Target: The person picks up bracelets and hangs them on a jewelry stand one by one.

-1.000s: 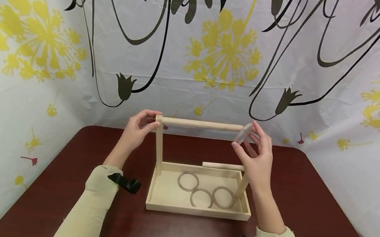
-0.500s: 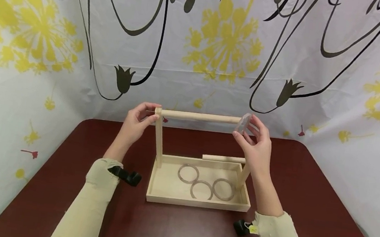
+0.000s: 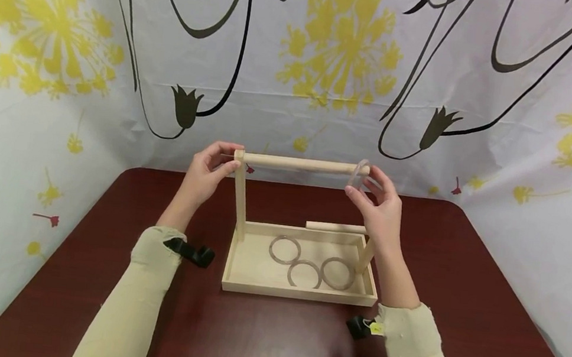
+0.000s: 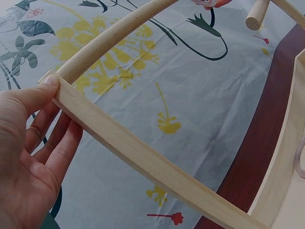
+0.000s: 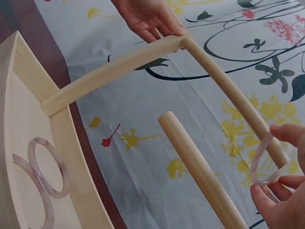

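Observation:
My left hand (image 3: 206, 172) pinches the top of the upright post (image 3: 241, 197) of a wooden bangle stand, thumb and fingers around the corner in the left wrist view. From that post the upper rod (image 3: 298, 163) runs level to the right. At its free end my right hand (image 3: 382, 211) holds a pale, translucent bangle (image 5: 256, 162) between thumb and fingertips. The bangle encircles the rod, whose tip shows just past it in the right wrist view. Below, the stand's tray (image 3: 298, 294) holds three similar bangles lying flat, one of them a left bangle (image 3: 271, 249).
A shorter lower rod (image 3: 333, 227) points left from the right post (image 3: 365, 258), which my right hand partly covers. The stand is on a dark red table (image 3: 266, 343). A white patterned cloth (image 3: 292, 126) hangs behind it.
My right hand has moved left, bringing the bangle from the rod's tip to around its end. The left hand keeps its grip on the post. The head view has tilted down.

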`<state>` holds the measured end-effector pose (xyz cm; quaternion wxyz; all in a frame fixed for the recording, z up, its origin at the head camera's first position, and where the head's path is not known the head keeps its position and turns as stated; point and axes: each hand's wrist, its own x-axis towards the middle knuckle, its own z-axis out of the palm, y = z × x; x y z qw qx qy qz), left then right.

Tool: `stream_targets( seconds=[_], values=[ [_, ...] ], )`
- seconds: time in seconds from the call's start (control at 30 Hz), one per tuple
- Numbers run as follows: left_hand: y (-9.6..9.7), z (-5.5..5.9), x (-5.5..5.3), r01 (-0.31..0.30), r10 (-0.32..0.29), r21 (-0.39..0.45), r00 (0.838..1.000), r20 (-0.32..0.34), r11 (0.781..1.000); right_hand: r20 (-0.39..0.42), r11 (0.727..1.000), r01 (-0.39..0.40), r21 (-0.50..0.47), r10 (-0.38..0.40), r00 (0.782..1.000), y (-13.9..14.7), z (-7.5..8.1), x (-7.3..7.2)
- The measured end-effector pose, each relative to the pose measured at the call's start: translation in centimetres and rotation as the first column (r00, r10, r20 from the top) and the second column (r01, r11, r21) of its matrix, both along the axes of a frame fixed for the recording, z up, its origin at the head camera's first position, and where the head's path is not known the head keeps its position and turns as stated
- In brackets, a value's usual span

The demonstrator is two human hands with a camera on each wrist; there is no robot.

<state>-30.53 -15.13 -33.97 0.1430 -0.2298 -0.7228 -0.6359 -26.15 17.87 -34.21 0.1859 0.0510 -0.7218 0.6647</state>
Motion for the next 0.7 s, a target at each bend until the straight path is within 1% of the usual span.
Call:
stream_targets(
  seconds=[0.23, 0.33, 0.53, 0.7],
  values=[
    [-0.1, 0.0, -0.3, 0.002, -0.002, 0.003, 1.0, -0.013, 1.0, 0.063, 0.999, -0.013, 0.033, 0.011, 0.998, -0.3, -0.3, -0.2],
    [-0.1, 0.1, -0.5, 0.007, -0.007, 0.005, 1.0, -0.018, 1.0, 0.073, 0.999, -0.021, 0.04, 0.018, 0.997, -0.6, -0.3, -0.4],
    [-0.2, 0.2, -0.5, 0.013, -0.013, 0.005, 1.0, -0.007, 1.0, 0.07, 0.998, -0.048, 0.036, 0.045, 0.997, -1.1, -0.4, -0.8],
    [-0.2, 0.0, -0.5, 0.009, -0.009, -0.001, 1.0, -0.006, 1.0, 0.097, 0.998, -0.064, -0.001, 0.063, 0.993, -1.8, -0.6, -1.0]
  ],
)
